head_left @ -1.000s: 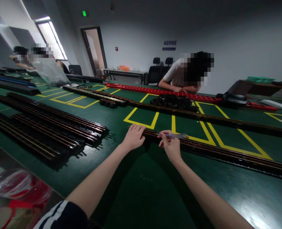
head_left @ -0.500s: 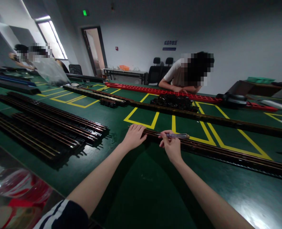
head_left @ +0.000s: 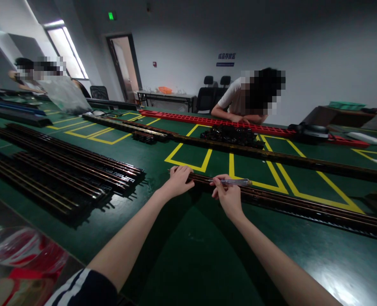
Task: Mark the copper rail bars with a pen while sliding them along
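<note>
A long dark rail with copper strips [head_left: 303, 208] lies across the green table [head_left: 182, 250] in front of me. My left hand [head_left: 178, 182] rests on its left end, fingers curled over the top. My right hand [head_left: 228, 195] sits against the rail a little to the right and pinches a clear blue pen-like tool [head_left: 236, 182] that lies level along the rail, tip pointing right.
Several similar rails [head_left: 63, 170] are stacked at the left. Another long rail [head_left: 271, 157] and a red one [head_left: 214, 122] run behind, with a pile of black parts [head_left: 233, 135]. A person [head_left: 248, 100] leans over the far side; other people stand far left. Yellow lines mark the table.
Almost nothing differs. My left hand's fingers have curled a little more tightly over the rail's end; my right hand and the tool stay in place.
</note>
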Demonstrator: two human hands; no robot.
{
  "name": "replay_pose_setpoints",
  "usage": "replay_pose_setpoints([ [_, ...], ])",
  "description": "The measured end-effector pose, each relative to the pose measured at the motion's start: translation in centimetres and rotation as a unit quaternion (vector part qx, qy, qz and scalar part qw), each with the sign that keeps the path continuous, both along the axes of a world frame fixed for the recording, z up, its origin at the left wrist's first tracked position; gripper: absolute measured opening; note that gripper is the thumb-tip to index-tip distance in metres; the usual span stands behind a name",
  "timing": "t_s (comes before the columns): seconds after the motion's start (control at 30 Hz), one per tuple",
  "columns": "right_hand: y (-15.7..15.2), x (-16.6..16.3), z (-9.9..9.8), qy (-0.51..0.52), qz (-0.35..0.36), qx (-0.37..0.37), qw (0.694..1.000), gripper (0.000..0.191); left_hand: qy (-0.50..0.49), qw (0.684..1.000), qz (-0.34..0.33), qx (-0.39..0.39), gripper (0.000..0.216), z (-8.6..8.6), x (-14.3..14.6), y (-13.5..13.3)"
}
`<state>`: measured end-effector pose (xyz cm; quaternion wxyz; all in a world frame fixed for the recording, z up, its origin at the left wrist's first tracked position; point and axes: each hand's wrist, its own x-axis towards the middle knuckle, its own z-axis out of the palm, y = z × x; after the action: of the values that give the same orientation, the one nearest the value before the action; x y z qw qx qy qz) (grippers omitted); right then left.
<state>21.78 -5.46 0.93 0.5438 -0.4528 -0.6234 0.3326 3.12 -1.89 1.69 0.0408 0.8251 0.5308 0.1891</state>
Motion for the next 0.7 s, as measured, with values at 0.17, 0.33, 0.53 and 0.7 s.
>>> replay_pose_setpoints([
  [0.17, 0.0, -0.1, 0.0, -0.011, 0.002, 0.002, 1.000, 0.037, -0.007, 1.000, 0.012, -0.020, 0.019, 0.5, -0.7, 0.1],
  [0.33, 0.0, -0.1, 0.1, -0.009, 0.012, 0.003, 1.000, 0.039, -0.019, 0.999, 0.024, -0.034, 0.018, 0.6, -2.0, 0.5],
  [0.53, 0.0, -0.1, 0.3, -0.016, 0.018, -0.001, 1.000, 0.043, -0.030, 0.999, 0.033, 0.002, 0.019, 0.0, -3.0, 0.8],
  [0.7, 0.0, 0.0, 0.3, -0.014, 0.028, -0.011, 0.999, 0.041, -0.014, 0.999, 0.032, 0.003, 0.022, 0.0, -2.8, 0.7],
])
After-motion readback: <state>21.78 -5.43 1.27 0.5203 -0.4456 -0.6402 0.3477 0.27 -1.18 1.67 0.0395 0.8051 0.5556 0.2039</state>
